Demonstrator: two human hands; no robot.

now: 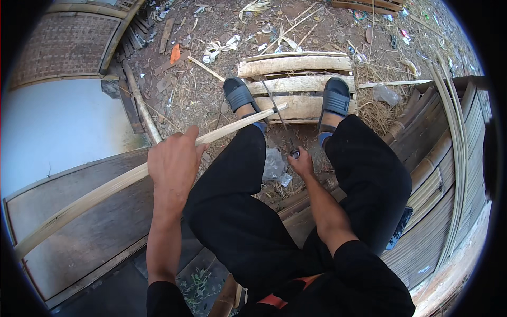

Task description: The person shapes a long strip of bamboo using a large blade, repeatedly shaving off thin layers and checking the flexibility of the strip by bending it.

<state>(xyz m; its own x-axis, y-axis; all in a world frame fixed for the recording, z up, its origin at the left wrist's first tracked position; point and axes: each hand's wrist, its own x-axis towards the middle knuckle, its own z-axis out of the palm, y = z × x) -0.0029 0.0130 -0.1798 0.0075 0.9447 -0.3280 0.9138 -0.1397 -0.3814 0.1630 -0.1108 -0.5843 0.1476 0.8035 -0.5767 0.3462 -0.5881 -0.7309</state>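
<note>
My left hand point(177, 161) is closed around a long pale strip of split bamboo or wood point(103, 186). The strip slopes up from the lower left, and its narrow far end lies near my left sandal point(241, 95). In my right hand point(302, 162), between my knees, is the dark handle of a long, thin-bladed tool point(281, 117), a knife or a saw; I cannot tell which. Its blade points up and to the left and crosses the strip close to the far end. Both sandalled feet rest on a slatted wooden crate or pallet point(301, 105).
Bundled thin bamboo strips point(457, 158) and a bamboo-framed structure point(422, 132) stand at the right. On the left are a white wall point(58, 132) and a wooden board point(90, 227). Wood scraps, straw and plastic litter the dirt ground point(206, 100). A clear plastic bag point(273, 164) lies below the crate.
</note>
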